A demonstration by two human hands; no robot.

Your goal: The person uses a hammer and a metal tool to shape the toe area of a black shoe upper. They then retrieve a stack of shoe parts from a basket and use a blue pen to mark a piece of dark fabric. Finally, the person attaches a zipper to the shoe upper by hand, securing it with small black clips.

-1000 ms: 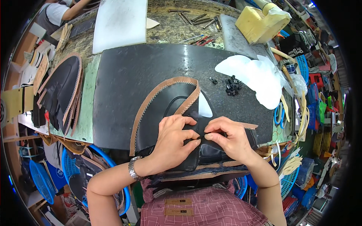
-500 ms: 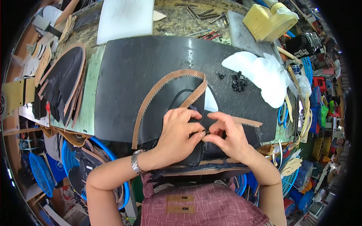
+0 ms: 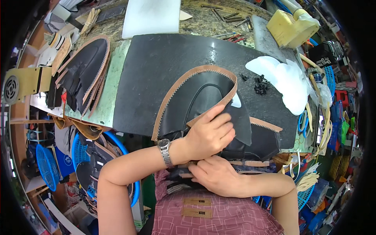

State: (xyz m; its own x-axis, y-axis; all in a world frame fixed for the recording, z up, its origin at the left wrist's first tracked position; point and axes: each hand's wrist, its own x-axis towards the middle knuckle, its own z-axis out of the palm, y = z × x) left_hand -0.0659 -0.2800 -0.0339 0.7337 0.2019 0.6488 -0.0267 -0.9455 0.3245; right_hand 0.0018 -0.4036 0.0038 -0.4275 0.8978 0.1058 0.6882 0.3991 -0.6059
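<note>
A black leather shoe upper (image 3: 184, 102) with a brown sawtooth-edged border lies across the near side of the black mat, its curved end facing away from me. My left hand (image 3: 210, 135), with a metal watch on the wrist, has its fingers curled over the upper at the inner end of the brown border. Closer to my body, my right hand (image 3: 217, 177) is closed at the near edge of the leather, below my left hand. Its fingertips are partly hidden. To their right, a second dark flap (image 3: 264, 135) of leather with a sawtooth border spreads out.
Small black fittings (image 3: 261, 84) are heaped on the black mat (image 3: 145, 74), beside white curved sheets (image 3: 280, 78). More uppers (image 3: 84, 74) are stacked at left. Farther back are a white board (image 3: 150, 17), hand tools (image 3: 235, 38) and a yellowish block (image 3: 288, 29). Blue baskets (image 3: 46, 166) stand below.
My hands were pinching together over the leather. Now my right hand has drawn down toward my body and my left lies above it. The upper's curved end is more spread out; the view has shifted.
</note>
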